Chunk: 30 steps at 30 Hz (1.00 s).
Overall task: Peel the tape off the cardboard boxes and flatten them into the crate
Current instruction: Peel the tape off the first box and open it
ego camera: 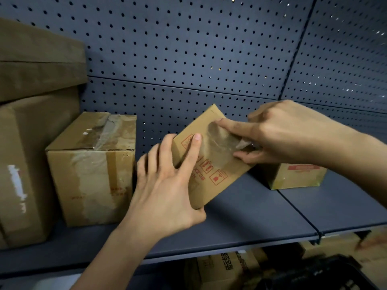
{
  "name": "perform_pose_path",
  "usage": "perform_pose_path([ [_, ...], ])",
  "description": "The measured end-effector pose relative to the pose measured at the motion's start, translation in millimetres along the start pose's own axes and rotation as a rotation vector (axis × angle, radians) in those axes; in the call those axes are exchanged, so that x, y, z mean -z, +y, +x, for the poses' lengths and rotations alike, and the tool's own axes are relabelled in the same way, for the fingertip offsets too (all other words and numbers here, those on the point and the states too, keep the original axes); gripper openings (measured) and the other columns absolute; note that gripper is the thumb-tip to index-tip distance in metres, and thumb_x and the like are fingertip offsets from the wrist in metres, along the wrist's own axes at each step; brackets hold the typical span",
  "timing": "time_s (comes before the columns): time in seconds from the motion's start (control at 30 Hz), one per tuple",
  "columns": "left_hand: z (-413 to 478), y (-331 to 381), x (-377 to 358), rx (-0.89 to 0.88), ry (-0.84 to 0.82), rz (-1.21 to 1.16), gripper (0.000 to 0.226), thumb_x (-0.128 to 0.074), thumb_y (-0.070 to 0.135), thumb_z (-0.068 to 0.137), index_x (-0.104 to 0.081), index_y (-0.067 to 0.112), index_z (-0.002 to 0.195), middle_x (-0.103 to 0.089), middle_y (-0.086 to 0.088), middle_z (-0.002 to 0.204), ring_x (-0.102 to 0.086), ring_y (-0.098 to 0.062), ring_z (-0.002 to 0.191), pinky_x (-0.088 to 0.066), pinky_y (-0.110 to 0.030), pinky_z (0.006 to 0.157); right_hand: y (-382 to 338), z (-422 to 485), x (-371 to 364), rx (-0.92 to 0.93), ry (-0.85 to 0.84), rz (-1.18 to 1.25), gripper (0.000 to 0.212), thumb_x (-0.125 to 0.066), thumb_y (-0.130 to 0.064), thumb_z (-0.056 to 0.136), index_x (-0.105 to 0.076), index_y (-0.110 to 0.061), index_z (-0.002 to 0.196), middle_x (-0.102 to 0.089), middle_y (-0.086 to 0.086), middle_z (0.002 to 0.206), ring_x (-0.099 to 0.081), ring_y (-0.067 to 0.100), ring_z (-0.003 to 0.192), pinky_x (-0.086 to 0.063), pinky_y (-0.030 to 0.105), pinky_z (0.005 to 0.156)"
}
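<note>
A small cardboard box (211, 170) with red handling symbols is tilted above the grey shelf. My left hand (167, 185) grips its lower left corner, thumb under the bottom edge and index finger laid across the face. Clear tape (222, 147) runs over the box's upper face. My right hand (289, 132) pinches a lifted end of that tape at the box's right edge, with the index finger stretched along the tape. A dark crate (326, 271) shows blurred at the bottom right, below the shelf.
A taped medium box (92, 168) stands on the shelf (251, 216) to the left, beside two large stacked boxes (31, 122). Another small box (297, 176) sits behind my right hand. Perforated grey panels (188, 49) form the back wall. More boxes (228, 266) lie under the shelf.
</note>
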State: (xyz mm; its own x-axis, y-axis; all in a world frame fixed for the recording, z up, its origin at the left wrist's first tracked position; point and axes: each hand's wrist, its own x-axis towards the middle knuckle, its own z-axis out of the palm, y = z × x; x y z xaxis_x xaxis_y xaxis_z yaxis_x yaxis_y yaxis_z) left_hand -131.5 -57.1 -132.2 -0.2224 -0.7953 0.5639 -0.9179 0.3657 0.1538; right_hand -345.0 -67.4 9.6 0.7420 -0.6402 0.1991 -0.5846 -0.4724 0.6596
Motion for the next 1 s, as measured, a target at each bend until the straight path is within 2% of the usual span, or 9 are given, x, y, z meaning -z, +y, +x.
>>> perform_pose_path([
  [0.1,0.4,1.5,-0.5,-0.014,-0.011,0.013,0.139,-0.071,0.066,0.046,0.005,0.034,0.158,-0.011,-0.017,0.157,-0.022,-0.039,0.140,-0.027,-0.060,0.113,0.5,1.4,-0.1,0.025,-0.022,-0.087,0.075,-0.020,-0.060,0.087,-0.020,-0.033,0.157,-0.066,0.005,0.089,-0.064,0.033,0.085,-0.053,0.039,0.070],
  [0.17,1.1,2.6,-0.6,-0.018,-0.016,0.023,0.140,-0.071,0.067,0.046,0.007,0.034,0.157,-0.010,-0.018,0.157,-0.021,-0.039,0.141,-0.026,-0.059,0.114,1.1,2.6,-1.2,0.030,-0.020,-0.087,0.075,-0.016,-0.057,0.086,-0.019,-0.034,0.157,-0.067,0.006,0.090,-0.065,0.032,0.085,-0.053,0.038,0.069],
  [0.4,-0.1,1.4,2.6,-0.049,-0.019,0.032,0.140,-0.072,0.066,0.047,0.008,0.035,0.157,-0.011,-0.015,0.157,-0.021,-0.037,0.141,-0.026,-0.057,0.115,-2.6,4.5,-2.5,0.033,0.026,-0.027,0.062,-0.022,-0.054,0.085,-0.023,-0.042,0.146,-0.060,0.003,0.074,-0.065,0.031,0.072,-0.052,0.036,0.059],
  [0.63,0.1,-1.5,3.2,-0.059,-0.014,0.030,0.140,-0.073,0.066,0.047,0.008,0.036,0.157,-0.013,-0.014,0.156,-0.023,-0.035,0.140,-0.025,-0.055,0.115,-0.9,7.6,-6.4,0.067,0.057,0.007,0.054,-0.020,-0.054,0.085,-0.024,-0.047,0.138,-0.064,0.001,0.079,-0.063,0.029,0.070,-0.050,0.033,0.057],
  [0.73,0.1,-1.5,2.7,-0.066,-0.018,0.038,0.142,-0.074,0.067,0.046,0.008,0.036,0.157,-0.013,-0.014,0.155,-0.023,-0.035,0.139,-0.025,-0.055,0.115,-1.4,9.0,-8.1,0.058,0.085,0.024,0.052,-0.025,-0.057,0.086,-0.027,-0.047,0.137,-0.066,0.001,0.079,-0.063,0.029,0.069,-0.043,0.031,0.054],
  [0.83,-0.9,-2.4,3.3,-0.067,-0.018,0.041,0.142,-0.073,0.068,0.046,0.008,0.036,0.157,-0.013,-0.014,0.155,-0.023,-0.035,0.139,-0.025,-0.055,0.115,-4.0,11.0,-7.6,0.053,0.124,0.063,0.047,-0.026,-0.058,0.090,-0.034,-0.046,0.135,-0.068,0.001,0.082,-0.067,0.029,0.075,-0.042,0.031,0.055],
  [0.93,-1.0,0.7,2.8,-0.082,-0.017,0.052,0.141,-0.073,0.067,0.045,0.005,0.035,0.158,-0.015,-0.014,0.154,-0.026,-0.036,0.137,-0.026,-0.054,0.114,-12.4,17.8,-7.3,0.016,0.156,0.062,0.042,-0.026,-0.053,0.094,-0.051,-0.036,0.123,-0.057,-0.001,0.073,-0.063,0.030,0.073,-0.037,0.031,0.056],
  [1.0,0.3,3.0,2.7,-0.086,-0.013,0.053,0.140,-0.072,0.066,0.045,0.005,0.036,0.157,-0.015,-0.014,0.154,-0.025,-0.036,0.137,-0.027,-0.055,0.115,-14.8,23.8,-7.7,-0.010,0.168,-0.001,0.042,-0.022,-0.051,0.095,-0.051,-0.028,0.115,-0.061,0.001,0.081,-0.063,0.031,0.078,-0.041,0.034,0.060],
])
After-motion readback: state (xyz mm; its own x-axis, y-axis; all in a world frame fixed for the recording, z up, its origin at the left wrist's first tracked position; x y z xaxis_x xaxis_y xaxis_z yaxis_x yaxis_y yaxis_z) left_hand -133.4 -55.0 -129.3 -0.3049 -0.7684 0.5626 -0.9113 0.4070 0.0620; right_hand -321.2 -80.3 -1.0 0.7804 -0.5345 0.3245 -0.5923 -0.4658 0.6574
